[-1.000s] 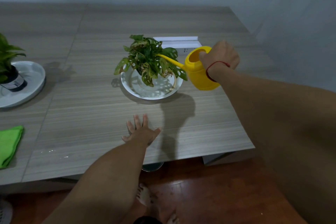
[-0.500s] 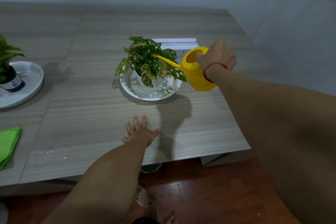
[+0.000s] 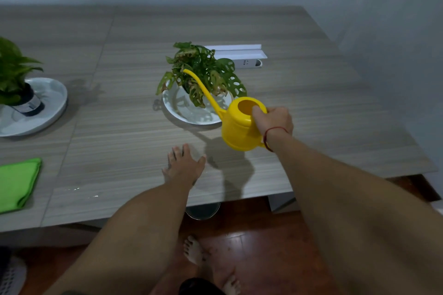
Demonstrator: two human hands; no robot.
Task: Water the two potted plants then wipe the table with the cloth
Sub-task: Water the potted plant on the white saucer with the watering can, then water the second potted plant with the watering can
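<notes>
1. Grey wood-grain tabletop (image 3: 119,127) carries everything.
2. Left plant (image 3: 14,69) stands on a grey plate (image 3: 55,93) at the left edge; middle plant (image 3: 203,72) on a white plate (image 3: 177,112) mid-tabletop.
3. Green cloth (image 3: 18,183) lies folded at the front-left edge.
4. Yellow watering can (image 3: 239,132) hovers beside the middle plant, spout over its leaves.
5. Right hand (image 3: 275,120) grasps the can with curled fingers (image 3: 257,112); left hand (image 3: 184,167) lies flat near the front edge, fingers released.

Glossy plastic watering can (image 3: 241,127), wood-grain table (image 3: 134,127)
</notes>
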